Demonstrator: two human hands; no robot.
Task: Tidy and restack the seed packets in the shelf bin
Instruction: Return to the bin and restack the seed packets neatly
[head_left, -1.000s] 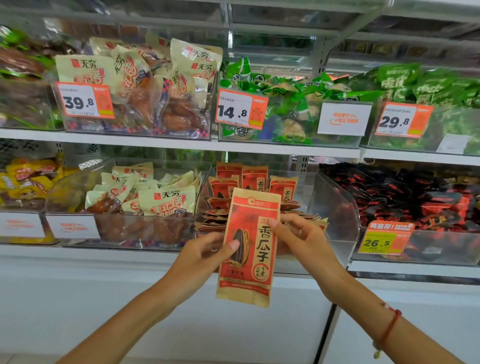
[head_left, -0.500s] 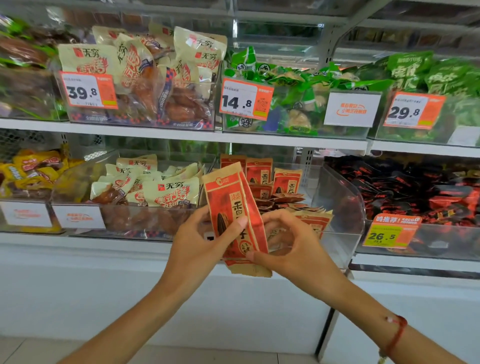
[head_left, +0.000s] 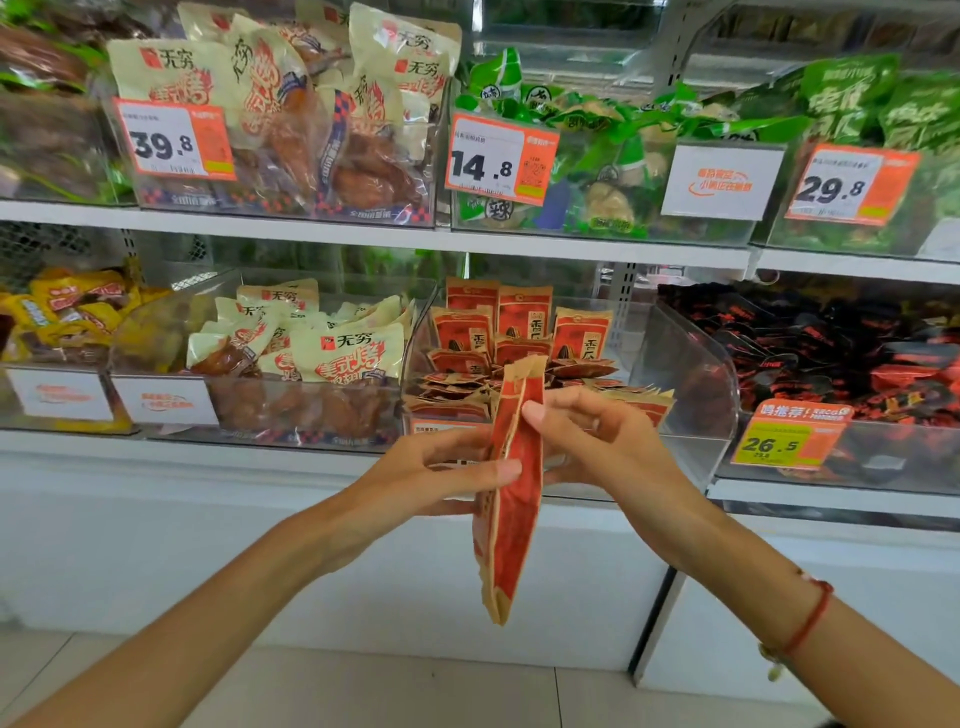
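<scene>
A red and kraft-brown seed packet (head_left: 511, 488) hangs upright and nearly edge-on in front of the clear shelf bin (head_left: 691, 364), its brown top seam at 12 o'clock. The left hand (head_left: 431, 478) pinches its middle, fingers clamped on it; the right hand (head_left: 597, 441) grips its upper part from 3 o'clock. More matching packets (head_left: 498, 332) stand and lie inside the bin

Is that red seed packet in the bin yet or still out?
Out. Both hands, left hand and right hand, hold the seed packet upright in front of the clear bin.
</scene>
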